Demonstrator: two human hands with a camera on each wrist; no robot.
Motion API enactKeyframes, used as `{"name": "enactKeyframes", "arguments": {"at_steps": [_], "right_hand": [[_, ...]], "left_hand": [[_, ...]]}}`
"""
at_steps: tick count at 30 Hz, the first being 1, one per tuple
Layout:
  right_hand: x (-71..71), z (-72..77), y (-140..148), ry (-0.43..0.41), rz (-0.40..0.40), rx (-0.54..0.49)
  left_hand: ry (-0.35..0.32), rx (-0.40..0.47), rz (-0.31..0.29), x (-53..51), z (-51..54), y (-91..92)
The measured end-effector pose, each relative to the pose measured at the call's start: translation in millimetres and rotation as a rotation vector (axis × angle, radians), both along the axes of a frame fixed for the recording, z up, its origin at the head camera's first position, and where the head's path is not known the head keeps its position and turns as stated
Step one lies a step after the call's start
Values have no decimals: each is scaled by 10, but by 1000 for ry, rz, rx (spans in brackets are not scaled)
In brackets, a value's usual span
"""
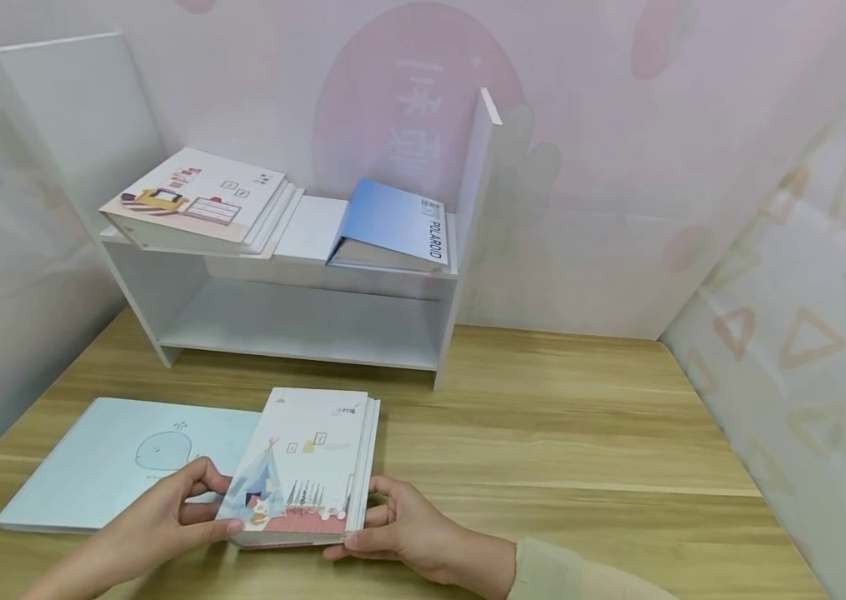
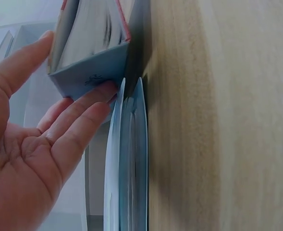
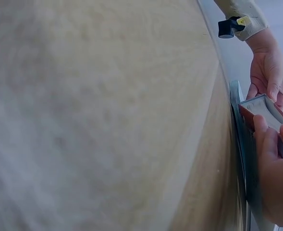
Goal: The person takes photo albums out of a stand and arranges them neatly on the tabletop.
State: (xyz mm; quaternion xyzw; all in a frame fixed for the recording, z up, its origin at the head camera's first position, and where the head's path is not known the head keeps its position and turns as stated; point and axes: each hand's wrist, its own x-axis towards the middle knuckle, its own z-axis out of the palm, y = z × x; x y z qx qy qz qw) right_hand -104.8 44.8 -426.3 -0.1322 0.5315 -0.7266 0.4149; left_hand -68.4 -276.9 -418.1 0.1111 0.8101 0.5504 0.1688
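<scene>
A thick book (image 1: 302, 467) with a tent drawing on its white cover is held between both hands over the front of the table. My left hand (image 1: 175, 508) grips its lower left corner, thumb at the cover's edge. In the left wrist view, the fingers of that hand (image 2: 40, 139) lie along the book's blue spine (image 2: 91, 72). At the lower right edge, my right hand (image 1: 423, 533) pinches the book between thumb and fingers. A pale blue book (image 1: 115, 458) with a whale drawing lies flat on the table, partly covered by the tent book and left hand.
Behind stands a white two-tier shelf (image 1: 302, 325) with tall side panels. Its upper board bears a tilted stack of white books (image 1: 205, 200) at left and a blue POLAROID book (image 1: 392, 225) at right. Wood-grain table (image 1: 580, 450) extends to the right, and printed cloth walls surround it.
</scene>
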Motion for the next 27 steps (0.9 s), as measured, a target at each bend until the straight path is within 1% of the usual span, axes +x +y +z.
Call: {"name": "enactKeyframes", "arguments": {"at_steps": [7, 11, 15, 19, 24, 27], "right_hand": [[15, 4, -6, 37, -2, 32], [18, 1, 0, 53, 16, 51], [-4, 10, 23, 63, 60, 83], [-29, 25, 54, 66, 94, 123], [-50, 50, 89, 72, 113, 169], [-54, 86, 135, 98, 106, 212]], "left_hand": [[22, -1, -26, 9, 0, -6], [11, -12, -16, 31, 8, -5], [-1, -27, -7, 45, 28, 8], [9, -54, 1, 43, 45, 23], [9, -78, 7, 41, 50, 35], [6, -85, 13, 42, 51, 54]]}}
